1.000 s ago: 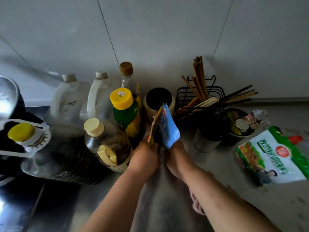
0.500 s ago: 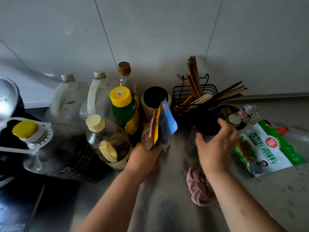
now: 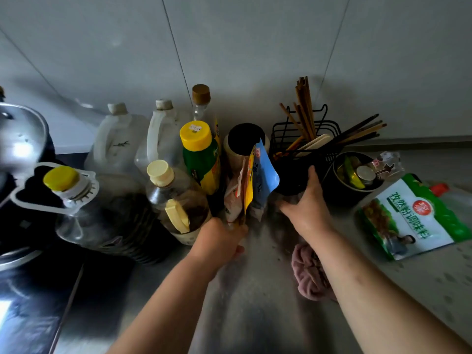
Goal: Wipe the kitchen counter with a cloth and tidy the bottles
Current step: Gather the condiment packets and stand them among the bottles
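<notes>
Nearest lies the grey, speckled counter (image 3: 255, 315), bare between the two forearms and dotted with dark spots toward the right edge. A crumpled pink cloth (image 3: 307, 274) rests on it, partly under the right forearm and gripped by neither hand. To the left the surface drops into a dark, glossy area (image 3: 38, 302).

The left hand (image 3: 219, 241) is clenched around the bottom of a bunch of upright sachets (image 3: 251, 185) — blue, yellow and white. The right hand (image 3: 306, 208) is spread with fingers apart, its fingertips against a dark cup (image 3: 293, 175); it grasps nothing.

Left of the sachets the bottles crowd together: a cream-capped oil bottle (image 3: 176, 198), a large jug with a yellow cap (image 3: 76, 198), a green bottle with a yellow lid (image 3: 201, 154), and two white jugs (image 3: 143, 139) at the back. A green seasoning packet (image 3: 413, 218) lies flat on the right, near a bowl (image 3: 357, 175) of small items.

Farthest, a wire rack of chopsticks (image 3: 309, 131) stands against the pale tiled wall (image 3: 255, 47) — free room remains only in the near centre.
</notes>
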The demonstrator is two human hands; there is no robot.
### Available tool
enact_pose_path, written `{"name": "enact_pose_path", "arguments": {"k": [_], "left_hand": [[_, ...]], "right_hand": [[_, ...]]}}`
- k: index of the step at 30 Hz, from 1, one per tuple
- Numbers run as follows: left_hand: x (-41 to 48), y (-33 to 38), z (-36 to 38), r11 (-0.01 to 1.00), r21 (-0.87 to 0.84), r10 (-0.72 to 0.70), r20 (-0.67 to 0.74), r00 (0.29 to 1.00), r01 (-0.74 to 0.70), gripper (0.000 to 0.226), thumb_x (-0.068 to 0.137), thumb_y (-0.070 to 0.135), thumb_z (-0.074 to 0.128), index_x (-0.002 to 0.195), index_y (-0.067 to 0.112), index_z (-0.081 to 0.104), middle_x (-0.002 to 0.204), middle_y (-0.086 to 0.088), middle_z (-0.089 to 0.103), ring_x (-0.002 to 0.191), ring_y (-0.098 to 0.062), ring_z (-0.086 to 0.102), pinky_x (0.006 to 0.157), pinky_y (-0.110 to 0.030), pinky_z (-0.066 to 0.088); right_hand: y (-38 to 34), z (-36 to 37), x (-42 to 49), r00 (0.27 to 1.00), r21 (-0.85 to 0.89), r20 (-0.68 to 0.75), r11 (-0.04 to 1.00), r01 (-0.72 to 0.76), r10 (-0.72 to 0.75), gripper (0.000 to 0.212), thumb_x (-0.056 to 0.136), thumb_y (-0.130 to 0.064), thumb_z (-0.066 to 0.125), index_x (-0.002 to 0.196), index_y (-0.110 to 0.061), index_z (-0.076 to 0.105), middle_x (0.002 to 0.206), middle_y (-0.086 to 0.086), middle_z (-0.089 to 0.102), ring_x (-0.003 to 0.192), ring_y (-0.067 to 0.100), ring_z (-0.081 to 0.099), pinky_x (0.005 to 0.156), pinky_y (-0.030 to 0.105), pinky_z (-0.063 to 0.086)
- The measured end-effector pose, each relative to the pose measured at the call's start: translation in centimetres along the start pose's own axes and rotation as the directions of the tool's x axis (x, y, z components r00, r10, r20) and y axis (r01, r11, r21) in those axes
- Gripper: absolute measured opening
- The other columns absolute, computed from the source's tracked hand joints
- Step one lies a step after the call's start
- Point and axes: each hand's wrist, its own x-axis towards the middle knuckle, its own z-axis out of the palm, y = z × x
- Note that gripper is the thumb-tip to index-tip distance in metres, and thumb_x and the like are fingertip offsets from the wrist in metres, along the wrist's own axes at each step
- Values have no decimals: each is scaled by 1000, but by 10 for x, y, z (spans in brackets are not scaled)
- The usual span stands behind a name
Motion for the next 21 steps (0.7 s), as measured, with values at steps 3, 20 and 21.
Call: {"name": "enact_pose_path", "arguments": {"k": [3,20,21], "left_hand": [[-3,-11,-7,998,55,-37,-4,999,37,28,85,29,66,98,6,58,81,-14,69,70,-29,73,74,-52,59],[-38,-67,7,981,180,-29,517,856,-75,43,80,26,75,118,23,56,108,3,67,89,-6,64,77,-14,53],[-40,-69,5,990,101,21,563,826,-94,37,81,17,74,115,17,59,104,1,67,87,-6,62,76,-13,52]], "right_hand": [[13,-1,-8,1000,-1,6,1000,-19,19,110,79,-20,76,153,-34,-4,160,-3,24,143,14,32,115,43,34],[13,-13,-132,983,-326,144,943,-62,115,40,80,-69,55,86,-29,49,81,-8,63,78,18,62,64,32,45],[4,-8,-136,975,-287,198,957,-38,98,45,78,-76,49,85,-32,48,79,-9,62,77,14,62,66,33,48]]}}
